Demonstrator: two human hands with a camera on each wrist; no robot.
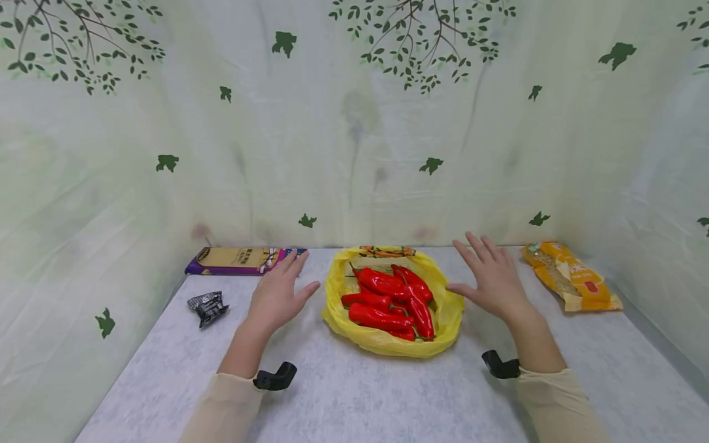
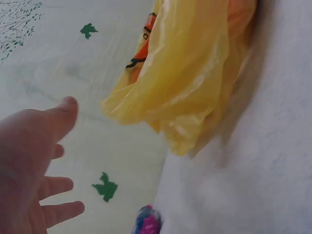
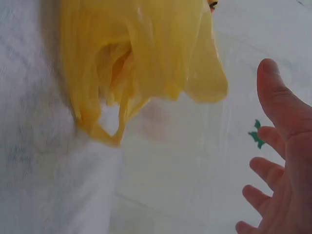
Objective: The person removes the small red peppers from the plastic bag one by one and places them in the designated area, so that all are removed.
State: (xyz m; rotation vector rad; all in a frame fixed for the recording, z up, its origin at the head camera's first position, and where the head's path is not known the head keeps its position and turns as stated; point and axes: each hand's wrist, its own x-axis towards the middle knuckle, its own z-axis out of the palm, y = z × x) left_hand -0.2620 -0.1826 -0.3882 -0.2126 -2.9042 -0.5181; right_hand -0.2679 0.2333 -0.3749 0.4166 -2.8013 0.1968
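Note:
Between my two hands stands a yellow plastic bag (image 1: 362, 337), its mouth spread wide. Several glossy red peppers (image 1: 382, 317) lie heaped inside it. My left hand (image 1: 277, 298) hovers to the left of the bag with fingers extended, holding nothing. On the other side my right hand (image 1: 495, 283) is spread, its thumb near the bag's rim. In the left wrist view a gap shows between the thumb and the yellow bag (image 2: 190, 73). The right wrist view shows a loop handle of the bag (image 3: 109, 139) hanging apart from the fingers.
A purple and tan packet (image 1: 232, 261) lies at the back left, partly behind the left hand. Nearer is a small crumpled black and silver wrapper (image 1: 207, 307). An orange food bag (image 1: 573, 277) rests at the right. A leaf-patterned curtain (image 1: 354, 154) encloses the table (image 1: 376, 400).

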